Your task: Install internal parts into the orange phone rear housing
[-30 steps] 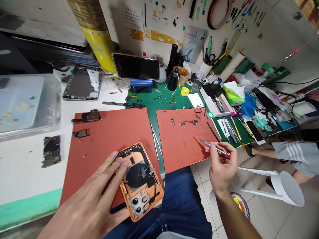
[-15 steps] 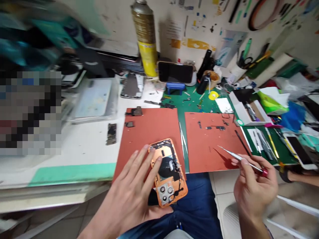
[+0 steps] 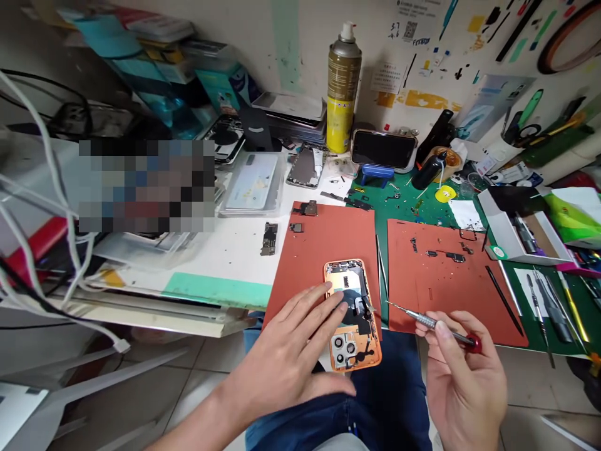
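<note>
An orange phone housing (image 3: 370, 347), its inner side facing up with a camera module frame at the lower left, lies at the near edge of a red-brown mat (image 3: 310, 257). My left hand (image 3: 295, 344) rests over the housing's left side, fingers stretched out and thumb apart below it. To the right, a slim silver screwdriver (image 3: 425, 319) with a red end cap is pinched in my right hand (image 3: 467, 369). Its thin tip points left, short of the housing. Tweezers (image 3: 382, 269) lie between this mat and a second red-brown mat (image 3: 432, 307), which bears several small phone parts (image 3: 454, 257).
A circuit board (image 3: 269, 239) sits left of the mat, with small modules (image 3: 307, 208) on its far corner. Behind stand a spray can (image 3: 345, 88) and a phone (image 3: 382, 150) on a blue stand. Several tools (image 3: 554, 307) and a white box (image 3: 526, 225) occupy the right.
The camera view has swung left, so the bench appears shifted rightward. The screwdriver tip is now closer to the housing. My left hand stays spread on the housing.
</note>
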